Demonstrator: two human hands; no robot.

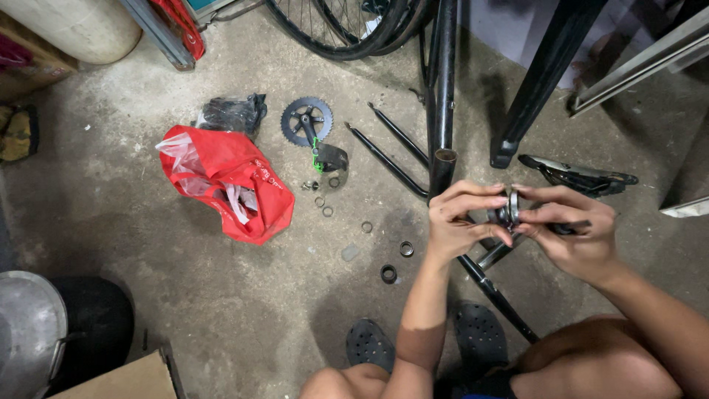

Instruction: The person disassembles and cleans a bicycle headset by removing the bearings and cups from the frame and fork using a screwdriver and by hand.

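Head camera is looking straight down at my two hands, which are meeting above the black steel bicycle frame tube (442,159). My left hand (459,222) and right hand (572,233) are both pinching a small dark round metal ring part (508,212) between fingertips and thumbs, each hand clenched around its side of the piece. I am judging that the grip wants to stay light and even, with the part kept square between the fingers, since a slip would be dropping it onto the rough concrete floor (221,295).

Small loose rings and a black bearing cup (388,274) are lying scattered on the floor near my black perforated clogs (369,343). Further left, a red plastic bag (229,181) is sitting beside a black toothed chainring with crank (306,122). A black bicycle saddle (580,175) is lying to the right, and thin black fork legs (388,159) are crossing the space just beside my hands, crowding my working room.
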